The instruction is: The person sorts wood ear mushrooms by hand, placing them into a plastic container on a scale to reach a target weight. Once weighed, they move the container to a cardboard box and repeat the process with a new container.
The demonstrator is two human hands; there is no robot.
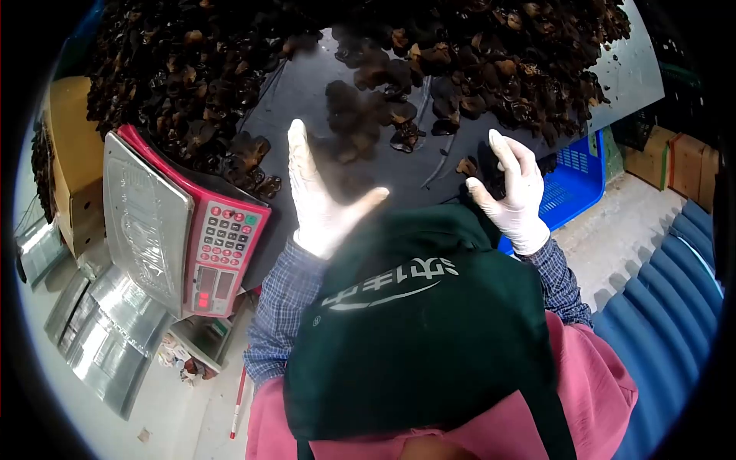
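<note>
the left hand (318, 199) and the right hand (517, 195), both gloved, have thumb and fingers apart. between them, blurred dark ruffled pieces (356, 115) show no single long axis. the green apron (422, 345) bears white lettering and ®; the pink scale (195, 192) shows red digits, too small. the blue basket (589, 172) has unclear contents.
</note>
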